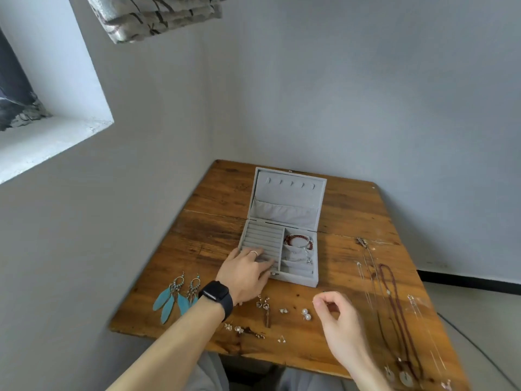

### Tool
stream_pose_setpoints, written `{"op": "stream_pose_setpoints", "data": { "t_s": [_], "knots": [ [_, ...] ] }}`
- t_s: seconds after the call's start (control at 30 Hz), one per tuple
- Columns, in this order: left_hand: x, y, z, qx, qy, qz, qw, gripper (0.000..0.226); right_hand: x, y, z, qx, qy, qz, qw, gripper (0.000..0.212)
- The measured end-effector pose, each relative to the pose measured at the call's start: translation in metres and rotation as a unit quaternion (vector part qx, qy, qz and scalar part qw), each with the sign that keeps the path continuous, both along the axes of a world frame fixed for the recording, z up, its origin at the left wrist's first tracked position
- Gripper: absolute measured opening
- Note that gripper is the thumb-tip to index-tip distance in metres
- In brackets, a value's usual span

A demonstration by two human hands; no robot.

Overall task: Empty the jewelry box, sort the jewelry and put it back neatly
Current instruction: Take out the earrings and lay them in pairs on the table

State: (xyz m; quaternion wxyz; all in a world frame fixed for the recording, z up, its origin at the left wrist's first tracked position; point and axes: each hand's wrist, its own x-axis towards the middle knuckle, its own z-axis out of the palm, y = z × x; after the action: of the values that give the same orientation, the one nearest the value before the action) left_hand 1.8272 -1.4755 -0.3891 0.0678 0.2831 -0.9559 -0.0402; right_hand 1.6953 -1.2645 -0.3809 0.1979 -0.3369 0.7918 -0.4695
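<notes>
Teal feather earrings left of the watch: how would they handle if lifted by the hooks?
Probably very light: the teal feather earrings are mostly thin feathers. Likely floppy: the feathers hang from a beaded metal piece and splay flat on the wooden table, so they would dangle and swing. Unlikely to roll, lying flat as they do.

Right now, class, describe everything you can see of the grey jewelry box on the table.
The jewelry box is grey, seemingly velvet-covered, and stands open on the wooden table. Its lid leans back, showing a row of hooks above a pocket. The base holds ribbed ring rolls on the left and compartments on the right; a red beaded bracelet lies in the farthest one. The left hand rests on the near ring rolls.
</notes>
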Motion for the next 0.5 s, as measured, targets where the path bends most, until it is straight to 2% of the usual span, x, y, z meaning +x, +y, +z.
{"op": "stream_pose_setpoints", "data": {
  "t_s": [0.1,0.2,0.3,0.4,0.5],
  "knots": [
    [-0.003,0.006,0.001,-0.032,0.026,-0.015,0.999,0.038,0.005,0.032,-0.017,-0.009,-0.028,-0.04,0.999,0.011],
    [-0.01,0.01,0.012,-0.002,0.046,-0.002,0.999,0.033,0.008,0.048,-0.033,-0.02,-0.03,-0.05,0.998,0.013],
    [-0.019,0.009,0.027,0.084,0.043,0.056,0.994,0.03,0.009,0.055,-0.042,-0.024,-0.02,-0.053,0.998,0.013],
    [-0.03,0.003,0.034,0.206,0.033,0.138,0.968,0.022,0.008,0.057,-0.046,-0.032,-0.01,-0.055,0.998,0.012],
    [-0.039,-0.003,0.034,0.234,0.016,0.161,0.959,0.018,0.006,0.06,-0.047,-0.035,0.003,-0.044,0.998,0.014]
  ]
}}
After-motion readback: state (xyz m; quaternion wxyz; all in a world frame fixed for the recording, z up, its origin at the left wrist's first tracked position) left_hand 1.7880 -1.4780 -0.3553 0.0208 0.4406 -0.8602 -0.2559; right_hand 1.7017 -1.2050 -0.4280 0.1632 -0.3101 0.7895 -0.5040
